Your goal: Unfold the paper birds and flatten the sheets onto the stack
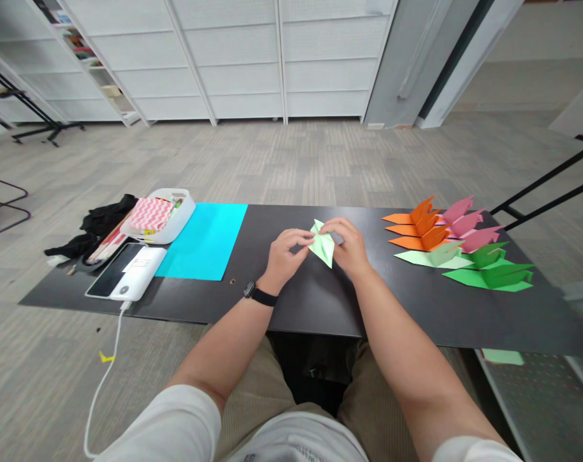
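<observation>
A pale green folded paper, diamond-like with creases, is held up between both hands over the middle of the dark table. My left hand pinches its left edge with thumb and fingers; a black watch sits on that wrist. On the opposite edge, my right hand grips the paper, its index finger lying over the upper corner. To the right stand several finished-looking folded paper figures: orange ones, pink ones, a pale green one and darker green ones.
A bright blue sheet lies left on the dark table. Beyond it are a white basket holding a pink zigzag-patterned item, black cloth, and a white device with a cable hanging off the front edge.
</observation>
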`<state>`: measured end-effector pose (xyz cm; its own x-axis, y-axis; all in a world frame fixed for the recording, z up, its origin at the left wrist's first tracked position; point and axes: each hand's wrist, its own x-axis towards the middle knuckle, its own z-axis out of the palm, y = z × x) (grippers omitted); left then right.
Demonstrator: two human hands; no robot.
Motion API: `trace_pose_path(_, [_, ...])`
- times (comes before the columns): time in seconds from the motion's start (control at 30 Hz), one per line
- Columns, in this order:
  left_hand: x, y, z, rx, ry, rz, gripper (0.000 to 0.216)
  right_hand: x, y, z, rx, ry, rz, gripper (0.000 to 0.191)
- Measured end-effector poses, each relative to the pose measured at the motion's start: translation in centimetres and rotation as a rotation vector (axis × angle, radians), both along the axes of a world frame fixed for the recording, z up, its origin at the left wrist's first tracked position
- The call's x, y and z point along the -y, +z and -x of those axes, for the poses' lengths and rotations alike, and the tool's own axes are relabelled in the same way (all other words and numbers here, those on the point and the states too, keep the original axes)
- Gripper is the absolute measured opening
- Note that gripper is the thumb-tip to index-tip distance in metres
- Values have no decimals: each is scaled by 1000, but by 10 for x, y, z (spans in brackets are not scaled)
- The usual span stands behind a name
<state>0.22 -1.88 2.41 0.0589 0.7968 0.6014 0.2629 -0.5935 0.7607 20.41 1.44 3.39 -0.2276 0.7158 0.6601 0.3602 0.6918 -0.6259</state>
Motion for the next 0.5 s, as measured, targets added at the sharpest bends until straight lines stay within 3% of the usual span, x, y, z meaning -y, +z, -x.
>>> trace_pose_path(0.27, [-4, -7, 1, -64, -44, -59, 3, -3, -1, -1, -47, 14, -13, 2])
trace_pose_path(0.5, [-4, -8, 0, 14, 110, -103, 25, -3, 0, -1, -25, 38, -33, 11])
